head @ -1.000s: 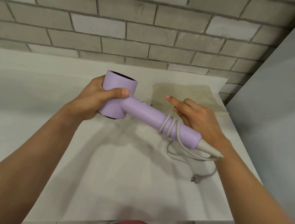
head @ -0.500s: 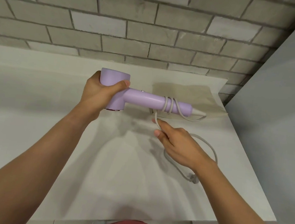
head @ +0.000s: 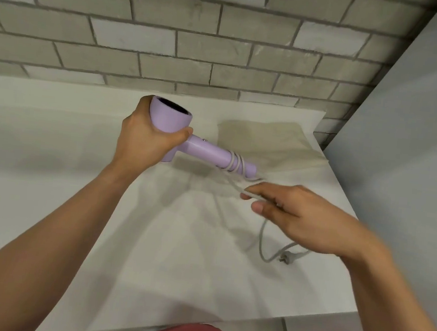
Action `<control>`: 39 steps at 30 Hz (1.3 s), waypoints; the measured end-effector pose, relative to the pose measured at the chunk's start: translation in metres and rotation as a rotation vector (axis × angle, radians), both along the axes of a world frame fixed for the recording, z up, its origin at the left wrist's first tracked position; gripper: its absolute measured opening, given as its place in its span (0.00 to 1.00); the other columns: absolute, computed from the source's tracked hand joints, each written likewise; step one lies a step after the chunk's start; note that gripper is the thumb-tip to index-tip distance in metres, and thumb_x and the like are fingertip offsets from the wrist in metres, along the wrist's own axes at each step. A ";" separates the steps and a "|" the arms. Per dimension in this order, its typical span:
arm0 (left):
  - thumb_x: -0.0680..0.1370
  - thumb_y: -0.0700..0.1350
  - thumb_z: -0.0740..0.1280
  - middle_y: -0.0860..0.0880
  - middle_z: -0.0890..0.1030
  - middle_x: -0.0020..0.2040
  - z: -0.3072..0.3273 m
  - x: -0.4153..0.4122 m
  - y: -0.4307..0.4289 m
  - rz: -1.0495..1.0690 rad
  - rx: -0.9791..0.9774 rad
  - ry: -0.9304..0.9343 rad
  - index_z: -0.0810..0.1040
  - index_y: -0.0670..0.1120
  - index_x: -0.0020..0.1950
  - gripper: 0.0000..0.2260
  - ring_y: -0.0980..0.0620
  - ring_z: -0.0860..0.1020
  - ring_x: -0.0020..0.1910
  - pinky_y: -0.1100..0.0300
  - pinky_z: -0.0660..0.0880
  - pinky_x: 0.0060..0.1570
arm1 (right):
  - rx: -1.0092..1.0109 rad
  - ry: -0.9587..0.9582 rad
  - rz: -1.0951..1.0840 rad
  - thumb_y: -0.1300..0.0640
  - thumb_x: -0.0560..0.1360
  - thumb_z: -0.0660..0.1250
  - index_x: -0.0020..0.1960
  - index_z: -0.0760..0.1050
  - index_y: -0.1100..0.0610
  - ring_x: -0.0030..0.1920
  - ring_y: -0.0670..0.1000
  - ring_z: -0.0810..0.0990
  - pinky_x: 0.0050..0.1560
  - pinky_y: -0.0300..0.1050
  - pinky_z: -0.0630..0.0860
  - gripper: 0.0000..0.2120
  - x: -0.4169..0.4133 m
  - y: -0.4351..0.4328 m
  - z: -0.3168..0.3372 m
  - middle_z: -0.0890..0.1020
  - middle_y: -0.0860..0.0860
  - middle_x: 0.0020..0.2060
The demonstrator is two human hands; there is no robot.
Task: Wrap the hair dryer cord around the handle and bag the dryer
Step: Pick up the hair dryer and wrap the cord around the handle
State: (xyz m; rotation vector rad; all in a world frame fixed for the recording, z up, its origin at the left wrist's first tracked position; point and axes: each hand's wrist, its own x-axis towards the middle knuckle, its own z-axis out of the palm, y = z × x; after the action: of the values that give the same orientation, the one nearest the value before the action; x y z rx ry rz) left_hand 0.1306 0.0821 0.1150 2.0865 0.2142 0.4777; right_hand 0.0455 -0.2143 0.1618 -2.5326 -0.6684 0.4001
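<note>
**Hair dryer: cord winding under way**

Left hand (head: 146, 141) grips the lilac hair dryer (head: 171, 117) by its head, above the table (head: 199, 272), handle (head: 208, 152) pointing right. Cord (head: 235, 164): a few turns near the handle's end, the rest trailing to the plug (head: 287, 259). Right hand (head: 301, 218) pinches the cord, seemingly between thumb and fingers; blurred. Bag (head: 269, 141) lies flat behind, without the dryer. Next: another taut loop beside the coils.

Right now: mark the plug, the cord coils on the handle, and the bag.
plug (head: 285, 258): head view, on the plug body at the cord's loose end.
cord coils (head: 234, 164): head view, on the middle turn.
bag (head: 269, 141): head view, on its flat beige middle.
</note>
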 end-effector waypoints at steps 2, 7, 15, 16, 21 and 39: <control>0.67 0.57 0.79 0.60 0.79 0.50 0.003 -0.002 0.002 -0.047 0.011 -0.004 0.73 0.52 0.61 0.27 0.54 0.79 0.50 0.55 0.79 0.42 | -0.030 -0.199 -0.024 0.48 0.84 0.61 0.60 0.79 0.44 0.45 0.41 0.80 0.47 0.40 0.75 0.09 0.005 -0.004 0.010 0.82 0.35 0.41; 0.68 0.55 0.81 0.60 0.79 0.51 0.012 -0.003 0.008 -0.213 0.021 0.050 0.74 0.54 0.60 0.26 0.64 0.78 0.49 0.61 0.75 0.35 | -0.131 -0.748 -0.086 0.40 0.83 0.57 0.58 0.80 0.45 0.45 0.58 0.83 0.41 0.58 0.81 0.17 0.031 -0.012 0.029 0.82 0.46 0.46; 0.62 0.59 0.79 0.58 0.85 0.52 0.017 -0.015 0.027 -0.510 -0.194 0.073 0.79 0.56 0.58 0.26 0.60 0.83 0.48 0.67 0.78 0.40 | -0.110 -0.981 -0.173 0.41 0.84 0.62 0.63 0.83 0.46 0.39 0.58 0.81 0.33 0.53 0.78 0.16 0.064 -0.014 0.032 0.78 0.49 0.40; 0.62 0.58 0.79 0.58 0.85 0.52 0.017 -0.017 0.029 -0.541 -0.225 0.071 0.80 0.57 0.58 0.26 0.59 0.84 0.48 0.66 0.79 0.40 | -0.118 -0.947 -0.171 0.40 0.84 0.62 0.64 0.83 0.44 0.39 0.58 0.81 0.33 0.53 0.78 0.16 0.065 -0.012 0.028 0.78 0.49 0.41; 0.62 0.56 0.78 0.54 0.87 0.50 0.012 -0.017 0.041 -0.587 -0.424 0.061 0.80 0.53 0.60 0.28 0.52 0.85 0.50 0.57 0.82 0.44 | -0.053 -0.862 -0.176 0.41 0.85 0.60 0.68 0.80 0.44 0.38 0.55 0.80 0.33 0.55 0.79 0.17 0.072 -0.001 -0.012 0.76 0.47 0.40; 0.64 0.55 0.80 0.47 0.86 0.52 0.021 -0.012 0.019 -0.295 -0.670 0.007 0.81 0.45 0.59 0.28 0.45 0.86 0.51 0.45 0.84 0.46 | 0.081 -0.343 -0.116 0.39 0.86 0.52 0.78 0.62 0.35 0.70 0.48 0.76 0.65 0.53 0.77 0.21 0.033 0.047 -0.084 0.74 0.36 0.73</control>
State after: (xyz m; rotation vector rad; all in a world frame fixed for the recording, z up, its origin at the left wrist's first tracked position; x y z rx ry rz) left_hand 0.1181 0.1015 0.1363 1.4302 0.0528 0.1796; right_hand 0.0786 -0.1671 0.0776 -2.5694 -0.6411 -0.1043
